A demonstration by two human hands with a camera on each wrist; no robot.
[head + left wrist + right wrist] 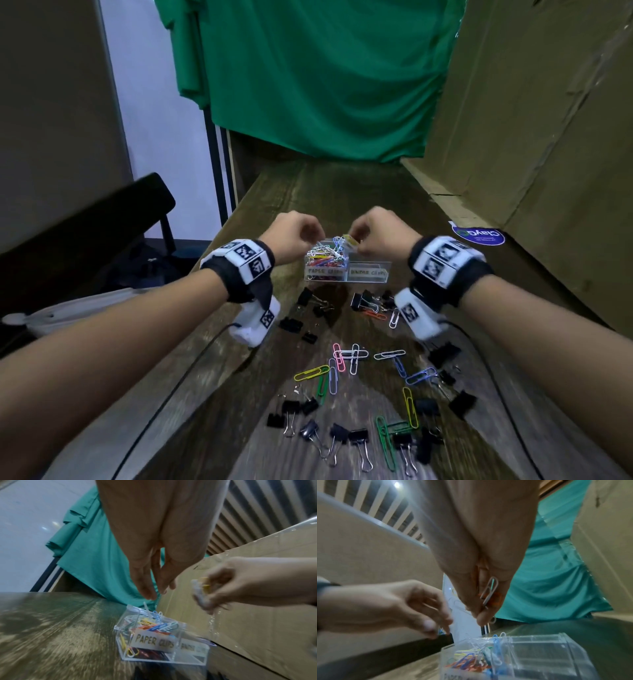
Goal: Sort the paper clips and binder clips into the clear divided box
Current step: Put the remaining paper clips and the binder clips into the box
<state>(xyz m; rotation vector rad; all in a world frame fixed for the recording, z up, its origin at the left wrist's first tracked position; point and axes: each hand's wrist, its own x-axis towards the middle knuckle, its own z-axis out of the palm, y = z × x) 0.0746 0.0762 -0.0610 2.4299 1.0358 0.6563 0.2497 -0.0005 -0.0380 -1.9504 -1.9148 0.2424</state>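
A clear divided box (368, 275) is set on the wooden table (274, 192), its left compartment heaped with coloured paper clips (325, 255). Above that compartment, the left hand (293, 233) is held with its grip released, the fingers loosely bent and nothing in them. A few paper clips are pinched in the grip of the right hand (380, 233) just over the box. Nearer, loose paper clips (349, 358) and black binder clips (358, 437) are scattered across the table.

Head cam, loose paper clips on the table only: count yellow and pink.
yellow paper clips: 2
pink paper clips: 1
Total: 3
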